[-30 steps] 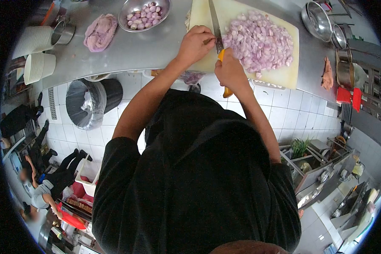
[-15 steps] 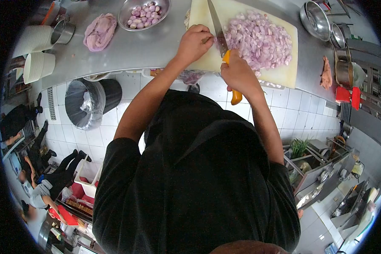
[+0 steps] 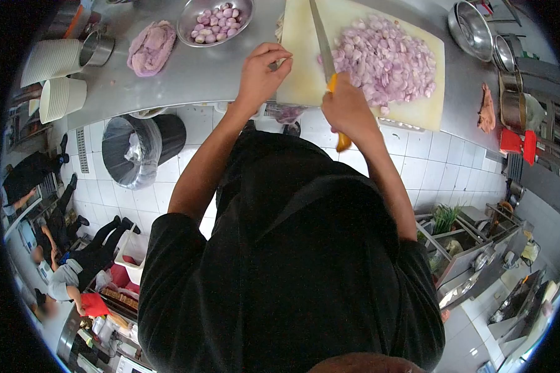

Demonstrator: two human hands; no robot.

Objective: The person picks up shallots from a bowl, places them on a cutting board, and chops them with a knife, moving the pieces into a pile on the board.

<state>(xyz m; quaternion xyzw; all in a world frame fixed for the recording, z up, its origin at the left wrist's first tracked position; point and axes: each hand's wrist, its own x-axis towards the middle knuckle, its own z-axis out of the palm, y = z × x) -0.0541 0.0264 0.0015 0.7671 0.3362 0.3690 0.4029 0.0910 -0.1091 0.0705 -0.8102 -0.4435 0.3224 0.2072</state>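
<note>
My right hand [image 3: 348, 105] grips the yellow handle of a kitchen knife [image 3: 323, 43]. Its blade points away from me over the white cutting board [image 3: 300, 81]. Right of the blade lies a heap of sliced shallots [image 3: 389, 59]. My left hand [image 3: 261, 73] is beside the board's left edge, fingers curled together in a pinch; whatever may be between them is too small to make out. Beyond it, to the left, a metal bowl [image 3: 246, 25] contains whole peeled shallots [image 3: 216, 23].
A pink cloth [image 3: 151, 48] and stacked white tubs [image 3: 62, 99] are on the steel counter [image 3: 118, 81] at left. Metal bowls [image 3: 470, 31] and another cloth [image 3: 486, 107] lie at right. A lined bin [image 3: 130, 152] stands on the floor. Other people [image 3: 68, 280] are at far left.
My left hand has moved left, away from the knife and off the board. My right hand still holds the knife in nearly the same place. The view has shifted slightly.
</note>
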